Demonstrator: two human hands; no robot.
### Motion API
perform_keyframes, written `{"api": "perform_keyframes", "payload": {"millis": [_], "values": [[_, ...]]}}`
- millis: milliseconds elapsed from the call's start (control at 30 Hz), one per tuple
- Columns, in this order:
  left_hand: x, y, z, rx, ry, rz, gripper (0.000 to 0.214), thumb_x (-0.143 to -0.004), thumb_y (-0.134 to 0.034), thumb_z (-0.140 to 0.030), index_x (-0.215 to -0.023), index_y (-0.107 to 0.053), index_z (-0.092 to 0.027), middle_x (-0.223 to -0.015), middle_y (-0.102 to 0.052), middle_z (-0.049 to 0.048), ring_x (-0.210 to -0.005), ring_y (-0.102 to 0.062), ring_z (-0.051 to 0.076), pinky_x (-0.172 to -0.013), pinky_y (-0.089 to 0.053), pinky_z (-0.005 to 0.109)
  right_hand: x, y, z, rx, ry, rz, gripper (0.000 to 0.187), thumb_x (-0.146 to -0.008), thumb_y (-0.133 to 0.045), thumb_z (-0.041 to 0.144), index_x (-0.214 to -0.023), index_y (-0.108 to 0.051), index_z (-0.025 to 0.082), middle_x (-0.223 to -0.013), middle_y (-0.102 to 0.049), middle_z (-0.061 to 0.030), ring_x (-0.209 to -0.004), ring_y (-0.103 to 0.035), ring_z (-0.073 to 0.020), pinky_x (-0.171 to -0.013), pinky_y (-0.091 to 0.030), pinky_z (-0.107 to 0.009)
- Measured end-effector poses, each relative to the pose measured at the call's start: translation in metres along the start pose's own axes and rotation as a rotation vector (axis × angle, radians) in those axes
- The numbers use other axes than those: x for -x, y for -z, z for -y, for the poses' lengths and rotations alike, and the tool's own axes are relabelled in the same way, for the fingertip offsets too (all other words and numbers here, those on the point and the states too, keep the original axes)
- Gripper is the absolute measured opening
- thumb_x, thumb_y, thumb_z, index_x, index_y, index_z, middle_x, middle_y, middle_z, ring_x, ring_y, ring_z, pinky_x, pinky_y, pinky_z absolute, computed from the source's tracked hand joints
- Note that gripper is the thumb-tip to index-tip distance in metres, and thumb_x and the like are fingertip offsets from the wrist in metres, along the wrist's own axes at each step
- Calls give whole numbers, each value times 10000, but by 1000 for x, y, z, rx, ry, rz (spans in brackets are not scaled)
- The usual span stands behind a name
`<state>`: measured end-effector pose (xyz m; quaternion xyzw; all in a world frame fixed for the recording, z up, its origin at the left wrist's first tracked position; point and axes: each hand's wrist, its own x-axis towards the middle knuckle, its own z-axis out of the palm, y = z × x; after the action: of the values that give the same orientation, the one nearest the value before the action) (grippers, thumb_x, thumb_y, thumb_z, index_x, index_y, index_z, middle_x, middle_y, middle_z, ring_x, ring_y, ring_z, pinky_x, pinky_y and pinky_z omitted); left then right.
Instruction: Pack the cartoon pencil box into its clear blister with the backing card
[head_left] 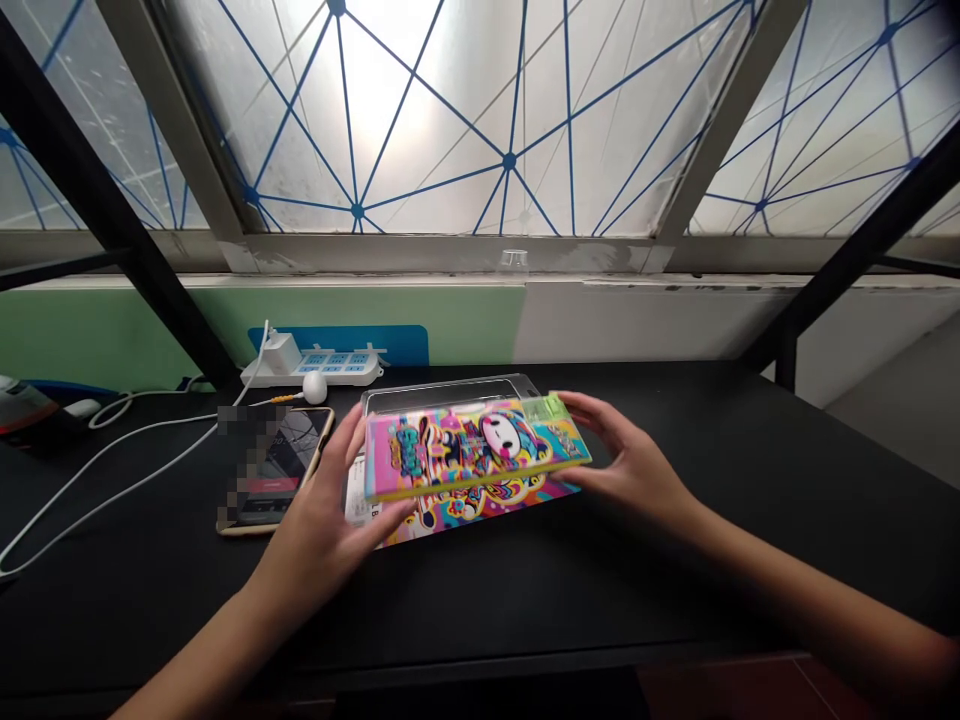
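Observation:
A flat, brightly printed cartoon case point(480, 445), with a yellow front edge and a green translucent corner, is held tilted above the desk. My left hand point(322, 510) grips its left end, thumb in front and fingers behind. The right end is between the thumb and fingers of my right hand point(637, 460). Under the case lies a colourful printed sheet or card point(457, 512), mostly covered. Behind it a clear plastic tray point(450, 395) rests on the desk; its near part is hidden.
A phone point(277, 470) lies left of my left hand. Further back are a white power strip point(330, 367) with a plugged-in charger and a white cable point(112, 455) looping left. Black slanted bars flank the black desk point(750, 480). A window point(450, 120) stands behind.

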<state>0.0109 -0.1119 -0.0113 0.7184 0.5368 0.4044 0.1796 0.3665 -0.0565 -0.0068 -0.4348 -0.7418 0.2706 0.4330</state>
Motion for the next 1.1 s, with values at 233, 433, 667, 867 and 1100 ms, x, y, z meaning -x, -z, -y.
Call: {"api": "perform_keyframes", "payload": {"millis": [233,433,667,867,1100], "values": [[-93,-4,4,-84,67,-16,869,-886,-680,-525,-1587,-266,-221,-1582,-430,151,-1398,-475,355,-1151,-398,496,-87,-18,-18,23,35,-9,736,-690,-869,479,-1318,-605,202,-1329,-672,-138,-1214,-646,-330,-1052,-526,-525],[-86,-16,42,-429,8,84,722,-923,-600,-572,-1515,-425,-198,-1469,-544,170,-1345,-442,396,-1115,-343,598,-73,-33,-49,137,62,39,640,-765,-819,466,-1321,-620,220,-1376,-647,-140,-1288,-596,-331,-1104,-464,-538],[-81,-17,41,-543,9,207,682,-1000,-372,-640,-1497,-475,-184,-1585,-426,186,-1466,-363,364,-1163,-311,592,-68,-34,-53,510,212,74,343,-968,-575,461,-1211,-681,244,-1478,-576,-160,-1406,-485,-365,-1129,-352,-660],[-75,-27,29,-630,-96,281,655,-1008,-378,-621,-1554,-407,-260,-1669,-303,117,-1543,-245,355,-1189,-210,669,-40,-50,-9,645,515,228,408,-973,-583,474,-1292,-645,228,-1499,-558,-166,-1415,-478,-339,-1195,-263,-609],[-73,-30,29,-647,-119,272,542,-1043,-357,-526,-1534,-448,-314,-1647,-354,85,-1522,-311,344,-1170,-279,638,-8,-74,25,407,377,740,904,-908,-589,662,-1621,-261,213,-1669,-263,-132,-1534,-259,-344,-1247,-212,-571]]}}
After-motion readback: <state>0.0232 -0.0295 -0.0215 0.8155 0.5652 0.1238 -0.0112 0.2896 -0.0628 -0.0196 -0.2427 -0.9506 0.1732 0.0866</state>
